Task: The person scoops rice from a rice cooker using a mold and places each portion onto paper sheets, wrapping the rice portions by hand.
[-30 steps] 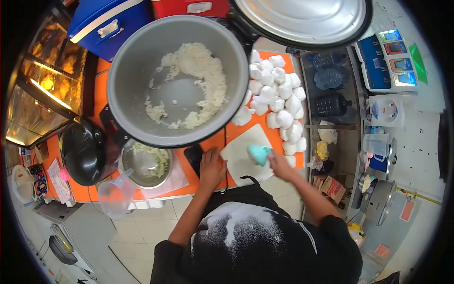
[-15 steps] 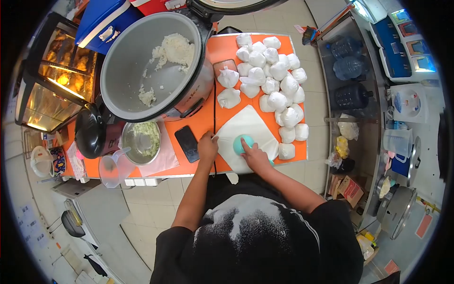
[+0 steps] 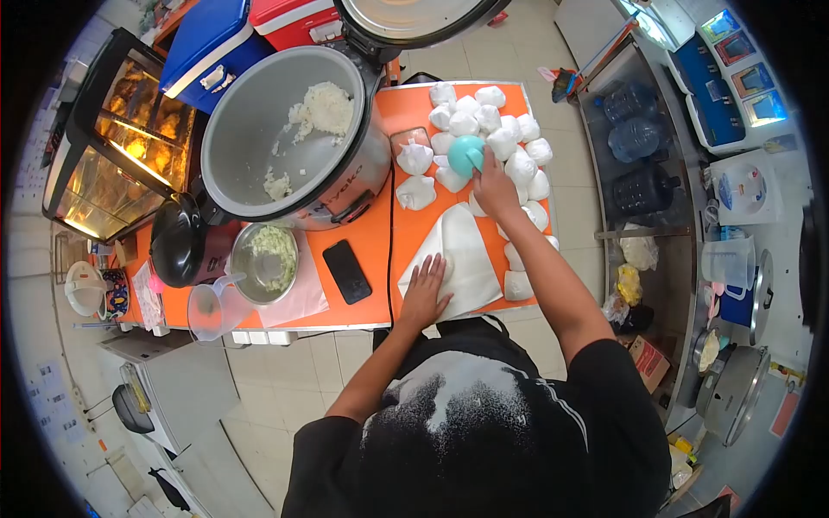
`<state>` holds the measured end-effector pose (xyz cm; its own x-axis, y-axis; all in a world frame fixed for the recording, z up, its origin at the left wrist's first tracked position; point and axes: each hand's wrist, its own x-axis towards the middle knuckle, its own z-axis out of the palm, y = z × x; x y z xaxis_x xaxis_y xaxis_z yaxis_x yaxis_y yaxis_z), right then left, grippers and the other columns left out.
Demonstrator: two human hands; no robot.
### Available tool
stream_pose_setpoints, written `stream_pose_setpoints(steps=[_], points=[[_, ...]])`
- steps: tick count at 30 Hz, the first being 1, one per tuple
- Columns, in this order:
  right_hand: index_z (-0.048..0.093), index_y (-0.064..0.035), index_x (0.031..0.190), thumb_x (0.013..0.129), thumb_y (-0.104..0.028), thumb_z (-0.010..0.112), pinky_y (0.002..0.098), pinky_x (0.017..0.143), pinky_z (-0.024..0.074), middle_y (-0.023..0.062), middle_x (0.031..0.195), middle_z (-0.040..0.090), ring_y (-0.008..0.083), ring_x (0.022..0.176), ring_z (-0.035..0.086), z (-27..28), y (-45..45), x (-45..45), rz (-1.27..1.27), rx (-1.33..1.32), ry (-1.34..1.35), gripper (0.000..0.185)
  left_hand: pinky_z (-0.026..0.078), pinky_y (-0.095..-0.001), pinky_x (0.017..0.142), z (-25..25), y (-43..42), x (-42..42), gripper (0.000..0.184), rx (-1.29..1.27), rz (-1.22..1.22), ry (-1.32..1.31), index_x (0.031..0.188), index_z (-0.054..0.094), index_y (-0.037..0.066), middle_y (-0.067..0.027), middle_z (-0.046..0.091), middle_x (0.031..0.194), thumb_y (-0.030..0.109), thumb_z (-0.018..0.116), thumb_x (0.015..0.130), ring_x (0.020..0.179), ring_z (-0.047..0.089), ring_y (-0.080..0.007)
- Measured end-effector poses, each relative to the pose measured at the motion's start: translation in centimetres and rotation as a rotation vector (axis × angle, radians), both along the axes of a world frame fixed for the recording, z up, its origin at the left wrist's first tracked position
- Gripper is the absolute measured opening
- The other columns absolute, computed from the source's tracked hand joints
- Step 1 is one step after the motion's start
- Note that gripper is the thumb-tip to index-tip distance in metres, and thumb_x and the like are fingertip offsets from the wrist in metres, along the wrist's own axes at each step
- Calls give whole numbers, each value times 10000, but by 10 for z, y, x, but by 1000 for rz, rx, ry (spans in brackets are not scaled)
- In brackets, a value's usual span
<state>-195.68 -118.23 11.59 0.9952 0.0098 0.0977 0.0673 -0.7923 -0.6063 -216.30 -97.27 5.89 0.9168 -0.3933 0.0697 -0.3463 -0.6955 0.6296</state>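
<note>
1. So our turquoise handled cup (image 3: 466,156) is up among the white wrapped bundles (image 3: 521,167). Our right hand (image 3: 496,186) is closed around its handle, probably for a firm one-handed grip. Can't tell if the cup touches the bundles or sits just above them.
2. Our left hand (image 3: 423,292) is open, palm down and fingers spread on the white paper sheet (image 3: 471,250), likely to stop the folded side springing back.
3. The sheet lies at our edge of the orange table (image 3: 371,237), bundles crowded along its far and right sides. We'd guess that keeps the near spot workable.
4. Left of the sheet: a black cord (image 3: 391,246), then our phone (image 3: 347,271), then a steel bowl (image 3: 249,276) of pale, shredded-looking food. The open rice cooker (image 3: 231,147) stands behind, rice (image 3: 324,110) inside, seemingly parked within reach.
5. Versus half a second back: the cup was down on the sheet under our right hand, now it's off by the bundles. Our left hand was at the sheet's left corner; now it's flat on top, and that side's folded inward.
</note>
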Motion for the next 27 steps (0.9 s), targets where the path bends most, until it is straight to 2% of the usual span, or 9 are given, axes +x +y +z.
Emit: stream_pose_setpoints(steps=[2,3,6,11,12,16,21,23,27], points=[[357,1,1426,959,-256,569,560,885,476,263,1228,587,452,1087,577,-12,-2,17,30,-185,-95,574,131,-501,1240,-6,-2,-8,867,147,-35,69,1568,198,-3,-164,254,1636,233,690,894,1529,199,-330],[381,-8,1420,941,-237,590,533,922,457,229,1235,573,404,1122,554,-15,-3,20,63,-369,-181,571,131,-501,1240,-10,-1,-6,867,147,-33,68,1568,198,-3,-164,254,1636,233,690,894,1529,199,-330],[460,-23,1368,920,-209,600,490,972,395,168,1165,573,336,1135,499,17,17,-6,51,-315,-419,505,85,-512,1242,-12,13,7,931,251,32,110,1575,182,-8,-178,230,1644,254,726,866,1533,195,-322],[558,-35,1205,900,-170,604,463,926,408,157,1101,594,343,1040,544,-22,16,-102,262,25,-51,337,319,-467,1171,-4,49,33,861,42,265,126,1535,310,-3,-235,435,1515,237,757,839,1410,418,-370],[560,-37,1198,900,-168,604,454,917,417,155,1093,599,342,1036,550,-32,10,-115,262,5,41,329,422,-455,1076,6,51,37,697,-45,333,-5,1457,443,10,-233,547,1400,214,736,859,1267,542,-391],[556,-26,1200,895,-163,607,455,925,439,165,1134,586,351,1073,551,-67,-13,-162,371,-14,200,338,434,-468,1002,-16,74,46,439,-1,408,-38,1304,584,47,-197,608,1284,171,679,894,1152,584,-358],[519,5,1326,880,-181,614,464,1008,439,171,1360,501,353,1231,501,-66,-23,-207,509,-282,123,492,379,-480,1024,-5,58,55,423,62,588,-251,1309,583,47,-158,644,1220,145,657,904,1165,565,-318],[480,11,1394,886,-190,612,462,1038,429,164,1445,457,338,1321,451,-67,-26,-212,519,-331,178,562,389,-481,1021,-4,55,56,462,21,297,-35,1320,569,32,-168,643,1196,211,667,905,1149,569,-328],[489,20,1384,892,-182,601,455,1078,410,167,1456,461,328,1338,453,-67,-32,-211,506,-231,187,544,423,-488,984,-4,36,61,592,-207,464,179,1370,523,14,-178,646,1185,339,672,897,1154,574,-351]])
